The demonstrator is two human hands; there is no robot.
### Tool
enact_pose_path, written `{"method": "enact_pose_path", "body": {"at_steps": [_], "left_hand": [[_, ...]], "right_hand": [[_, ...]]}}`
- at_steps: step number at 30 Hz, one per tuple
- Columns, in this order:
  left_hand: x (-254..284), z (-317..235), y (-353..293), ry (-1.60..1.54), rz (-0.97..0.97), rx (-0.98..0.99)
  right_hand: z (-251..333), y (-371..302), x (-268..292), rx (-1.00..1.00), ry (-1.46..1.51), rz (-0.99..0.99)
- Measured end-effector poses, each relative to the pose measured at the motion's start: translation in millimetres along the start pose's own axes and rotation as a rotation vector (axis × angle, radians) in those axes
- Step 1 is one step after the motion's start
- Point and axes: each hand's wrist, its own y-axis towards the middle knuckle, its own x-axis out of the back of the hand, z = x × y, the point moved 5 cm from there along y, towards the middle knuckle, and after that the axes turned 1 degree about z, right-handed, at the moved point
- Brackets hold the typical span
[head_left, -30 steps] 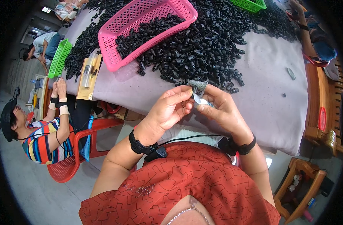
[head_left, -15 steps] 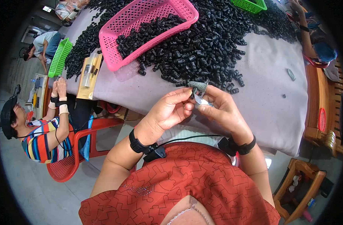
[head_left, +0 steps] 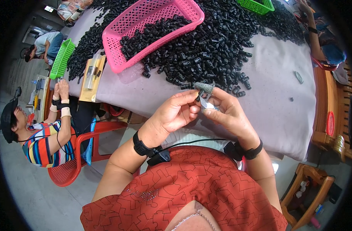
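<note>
Between the thumb and fingers of my left hand (head_left: 174, 112) is a small black plastic part (head_left: 198, 97), mostly hidden by the fingertips. My right hand (head_left: 233, 114) pinches a small knife with a pointed, shiny blade (head_left: 204, 102), its tip close to the part. A grey speckled finger cover (head_left: 205, 87) sits over a finger of the right hand. Both hands meet just above the near edge of the cloth-covered table (head_left: 268, 104). Right beyond them spreads a heap of black plastic parts (head_left: 214, 54), small and cylinder-like.
A pink perforated basket (head_left: 145, 49), partly filled with black parts, rests on the heap. Green baskets (head_left: 61, 59) stand at left and far right. A cardboard-backed package (head_left: 90, 81) lies left. A seated co-worker (head_left: 45, 134) is at left. Wooden furniture (head_left: 325, 104) borders the right.
The knife blade has tilted slightly beside the black part, and the finger cover has shifted a little. Both hands otherwise keep nearly the same place.
</note>
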Motion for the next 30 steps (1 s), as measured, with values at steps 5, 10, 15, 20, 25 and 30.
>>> {"method": "enact_pose_path", "body": {"at_steps": [5,10,15,20,25,30], "left_hand": [[5,0,0,0.020,-0.001,0.000],[1,-34,-6,0.120,-0.043,-0.089],[-30,-159,-21,0.427,-0.173,-0.594],[-31,-164,-30,0.684,-0.325,-0.773],[-6,-101,-24,1.230,-0.306,-0.559],[-15,-70,-10,1.964,-0.258,-0.582]], "right_hand": [[5,1,1,-0.052,-0.035,-0.010],[-1,-3,10,-0.035,0.046,-0.130],[-3,-2,22,0.019,0.037,-0.177],[-2,-2,23,0.018,0.004,-0.185],[4,-1,22,-0.007,-0.029,-0.193],[-4,-1,24,-0.041,-0.038,-0.174]]}}
